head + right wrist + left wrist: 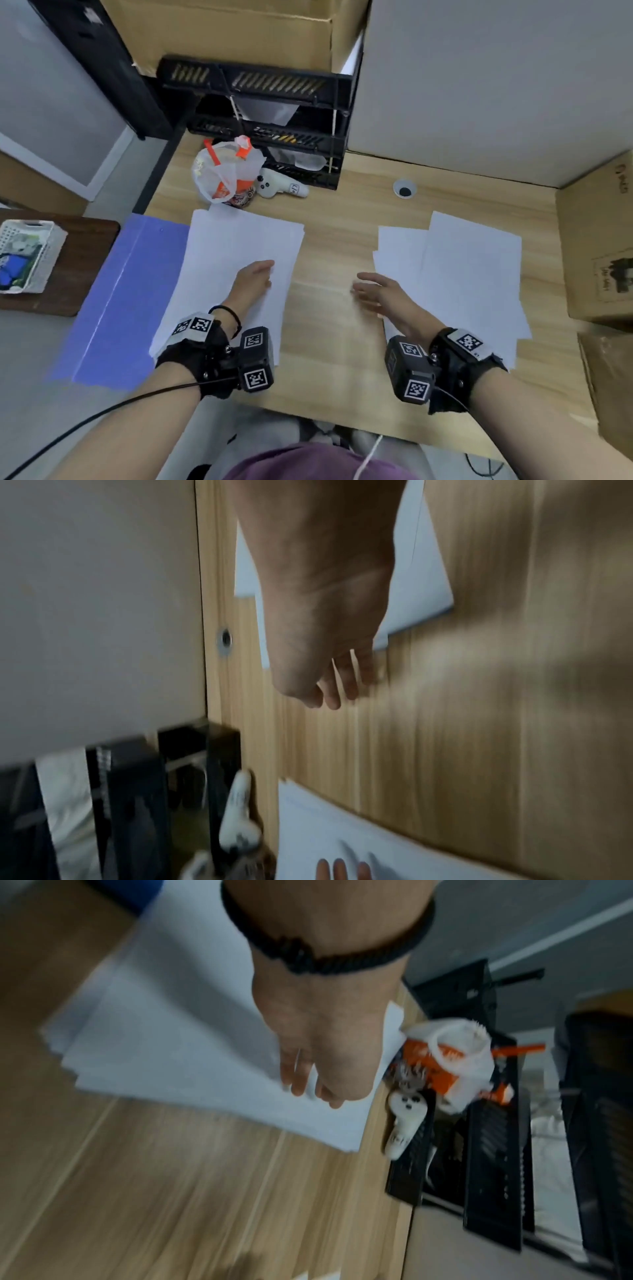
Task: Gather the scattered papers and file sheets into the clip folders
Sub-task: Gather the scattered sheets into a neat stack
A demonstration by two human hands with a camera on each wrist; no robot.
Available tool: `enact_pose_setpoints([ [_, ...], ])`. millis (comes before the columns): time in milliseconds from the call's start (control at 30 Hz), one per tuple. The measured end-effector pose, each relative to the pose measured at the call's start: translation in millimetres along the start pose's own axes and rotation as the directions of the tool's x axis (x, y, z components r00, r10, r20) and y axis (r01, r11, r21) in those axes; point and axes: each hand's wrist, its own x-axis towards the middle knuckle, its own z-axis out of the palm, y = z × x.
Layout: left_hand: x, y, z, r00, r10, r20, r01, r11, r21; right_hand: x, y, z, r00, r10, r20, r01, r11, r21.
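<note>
Two relaxed hands, paper on each side.

Our left hand (255, 279) lies flat with loose fingers on the left paper stack (236, 260), gripping nothing. Our right hand (376, 294) hovers open over the bare desk (329, 335), the right sheets (469, 274) just beside its outer edge. Left of the left hand, under the stack, lies the blue folder (126, 291).

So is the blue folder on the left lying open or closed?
Open: the blue folder lies spread flat, its centre crease showing, with a stack of white sheets overlapping its right edge.
</note>
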Motion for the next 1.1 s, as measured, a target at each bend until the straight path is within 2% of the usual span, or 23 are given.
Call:
enact_pose_setpoints([
  [67,6,8,34,0.996,-0.034,0.088,0.040,0.997,-0.063,-6,11,-43,0.982,-0.017,-0.189,0.029,0.998,0.061],
  [167,12,17,77,0.980,-0.083,0.180,0.094,0.994,-0.053,-17,32,-102,0.881,-0.012,-0.472,0.054,0.996,0.076],
  [233,12,23,101,0.968,-0.098,0.231,0.105,0.994,-0.019,-25,43,-133,0.843,-0.019,-0.538,0.024,1.000,0.003],
  [333,8,32,128,0.949,-0.113,0.295,0.110,0.994,0.025,-31,61,-162,0.862,0.000,-0.506,-0.063,0.992,-0.107],
  [500,9,29,158,0.915,-0.174,0.365,0.138,0.983,0.122,-31,79,-164,0.893,0.045,-0.449,-0.092,0.992,-0.084],
  [700,14,30,183,0.929,-0.162,0.333,0.140,0.986,0.090,-38,69,-142,0.967,0.047,-0.250,-0.092,0.981,-0.171],
  [867,13,26,197,0.969,-0.077,0.235,0.065,0.996,0.061,-46,57,-139,0.989,0.092,-0.116,-0.103,0.991,-0.090],
  [1000,7,22,204,0.931,-0.019,0.364,-0.025,0.993,0.116,-46,57,-136,0.990,0.138,-0.006,-0.137,0.986,0.091],
  [1100,3,17,204,0.923,-0.007,0.385,-0.057,0.986,0.156,-40,54,-132,0.985,0.161,0.066,-0.169,0.977,0.128],
])
